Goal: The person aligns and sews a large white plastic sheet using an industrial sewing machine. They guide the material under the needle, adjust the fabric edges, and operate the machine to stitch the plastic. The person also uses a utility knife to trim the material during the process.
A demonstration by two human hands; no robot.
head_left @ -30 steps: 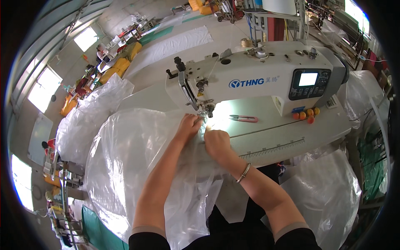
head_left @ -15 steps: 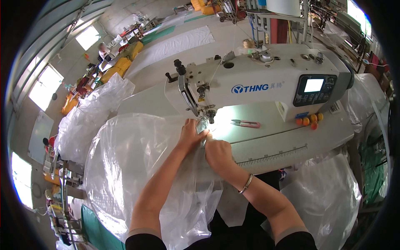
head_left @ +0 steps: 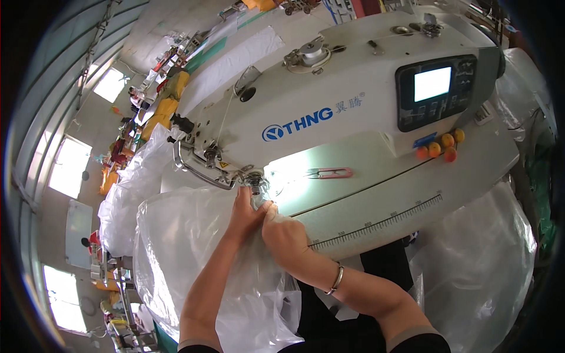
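Clear plastic sheet (head_left: pixel 194 247) pinched under left hand (head_left: pixel 246 213) and right hand (head_left: pixel 286 235), at presser foot (head_left: pixel 256 181)

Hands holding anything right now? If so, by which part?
Both the left hand and right hand pinch the clear plastic sheet at its edge, right by the sewing machine's needle.

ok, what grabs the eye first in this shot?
The big white sewing machine fills the upper middle, its lit screen glowing on the right end. Just below its needle, the left hand and right hand pinch clear plastic sheeting, which billows down the lower left. Pink thread snips lie on the machine bed to the right of the hands.
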